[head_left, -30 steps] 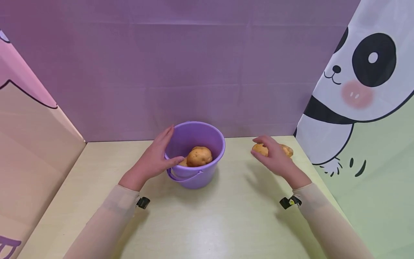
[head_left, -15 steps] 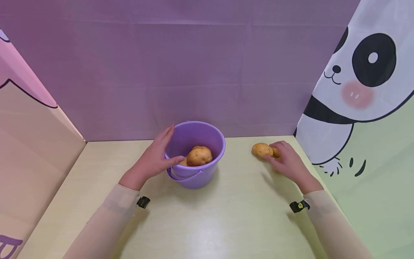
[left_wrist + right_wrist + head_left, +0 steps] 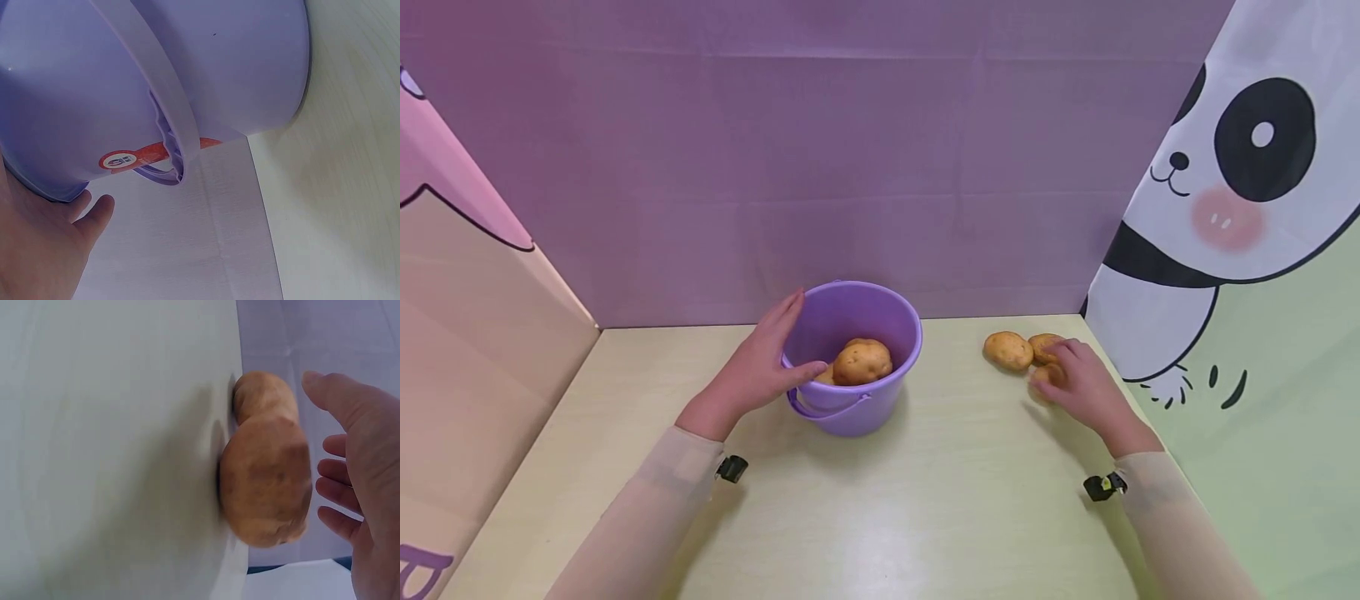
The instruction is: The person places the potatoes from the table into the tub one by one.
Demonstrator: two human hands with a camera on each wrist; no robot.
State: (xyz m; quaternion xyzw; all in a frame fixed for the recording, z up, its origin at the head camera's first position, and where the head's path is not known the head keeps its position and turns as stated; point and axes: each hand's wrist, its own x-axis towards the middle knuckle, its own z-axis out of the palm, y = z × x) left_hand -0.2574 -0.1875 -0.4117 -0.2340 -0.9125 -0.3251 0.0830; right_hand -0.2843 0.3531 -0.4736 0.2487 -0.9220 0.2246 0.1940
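A purple bucket (image 3: 891, 400) with a purple handle stands on the table. My left hand (image 3: 758, 371) rests against its left rim, fingers straight and thumb over the near edge. Inside lie a large potato (image 3: 862, 363) and part of another one beside the thumb. At the right, three potatoes sit close together: a left one (image 3: 1008, 351), a back one (image 3: 1043, 345) and a near one (image 3: 1047, 381). My right hand (image 3: 1088, 392) hovers over the near one and partly covers it. In the right wrist view, fingers and thumb are spread, with a gap to the large potato (image 3: 265, 481).
The pale wooden table (image 3: 880, 517) ends at a purple backdrop (image 3: 850, 167). A panda-printed panel (image 3: 1247, 292) rises along the right edge, a pink and beige panel (image 3: 475, 292) along the left.
My right hand has moved right and toward me, off the left potato and over the near one, so all three potatoes now show. The left hand and bucket have stayed still.
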